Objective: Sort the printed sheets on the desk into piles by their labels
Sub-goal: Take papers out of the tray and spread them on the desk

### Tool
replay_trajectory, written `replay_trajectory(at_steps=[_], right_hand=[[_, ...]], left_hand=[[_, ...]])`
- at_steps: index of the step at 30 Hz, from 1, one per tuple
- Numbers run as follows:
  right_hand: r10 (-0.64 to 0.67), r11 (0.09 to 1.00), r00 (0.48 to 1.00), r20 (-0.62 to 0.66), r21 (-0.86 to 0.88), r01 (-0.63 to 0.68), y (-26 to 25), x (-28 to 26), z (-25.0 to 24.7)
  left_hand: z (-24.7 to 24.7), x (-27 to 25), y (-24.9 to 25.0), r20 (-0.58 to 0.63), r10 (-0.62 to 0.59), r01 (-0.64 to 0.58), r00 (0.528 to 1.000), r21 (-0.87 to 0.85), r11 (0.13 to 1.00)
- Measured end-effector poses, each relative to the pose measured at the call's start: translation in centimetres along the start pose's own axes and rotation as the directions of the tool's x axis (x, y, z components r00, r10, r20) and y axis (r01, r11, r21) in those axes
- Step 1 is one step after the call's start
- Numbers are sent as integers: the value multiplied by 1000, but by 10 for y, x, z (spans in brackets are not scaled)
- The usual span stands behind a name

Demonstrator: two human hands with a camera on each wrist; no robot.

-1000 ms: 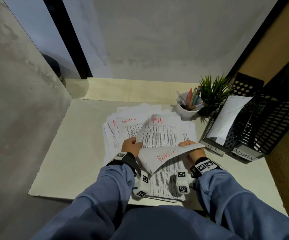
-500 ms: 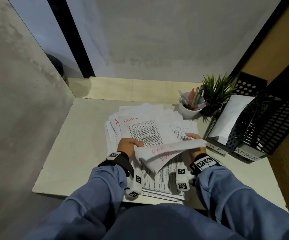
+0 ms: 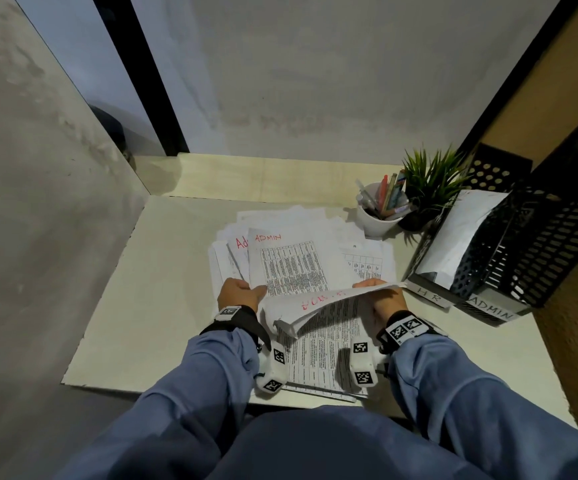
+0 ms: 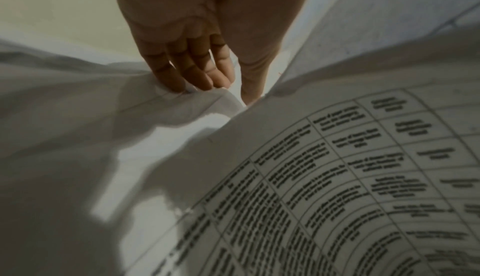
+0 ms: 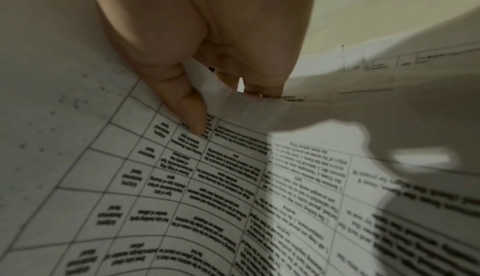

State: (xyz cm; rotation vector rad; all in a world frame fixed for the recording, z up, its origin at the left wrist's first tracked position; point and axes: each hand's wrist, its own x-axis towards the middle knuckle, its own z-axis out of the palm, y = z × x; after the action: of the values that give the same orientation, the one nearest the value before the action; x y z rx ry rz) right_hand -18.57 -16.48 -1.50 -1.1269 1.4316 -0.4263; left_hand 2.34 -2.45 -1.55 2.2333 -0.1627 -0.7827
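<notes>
A loose pile of printed sheets (image 3: 367, 265) lies mid-desk; the topmost flat sheet (image 3: 291, 268) reads ADMIN in red. Nearer me, a sheet with red lettering (image 3: 318, 303) is curled back off the pile. My right hand (image 3: 374, 289) pinches its edge between thumb and fingers, plain in the right wrist view (image 5: 228, 109). At the sheet's left side is my left hand (image 3: 246, 289); in the left wrist view its fingers (image 4: 192, 74) are straight, with the tips on a rumpled paper edge (image 4: 202, 99). The label on the curled sheet is too bent to read.
Two black mesh file trays stand at the right: the HR tray (image 3: 429, 299) holds white paper, the ADMIN tray (image 3: 491, 310) sits beside it. A white pen cup (image 3: 377, 223) and a small green plant (image 3: 429, 181) stand behind the pile. Bare desk (image 3: 163, 289) lies to the left.
The lifted sheet has curled further back toward me, uncovering the flat ADMIN sheet beneath. Both hands stay at the sheet's two sides.
</notes>
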Motion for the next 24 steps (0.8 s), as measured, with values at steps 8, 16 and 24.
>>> replay_trajectory(at_steps=[8,16,24], right_hand=[[33,999,999,43,38,-34,24,28,-4],[66,977,996,-59,206,-53,-19,2,-7],[75,994,974,-215,98,-55,-20,3,-12]], left_hand=[[-10,-1,0,-65,218,-209,974,129,969],[-17,-17,9,-97,375,-384,922,-99,918],[1,-16,9,160,259,-189,952,-355,915]])
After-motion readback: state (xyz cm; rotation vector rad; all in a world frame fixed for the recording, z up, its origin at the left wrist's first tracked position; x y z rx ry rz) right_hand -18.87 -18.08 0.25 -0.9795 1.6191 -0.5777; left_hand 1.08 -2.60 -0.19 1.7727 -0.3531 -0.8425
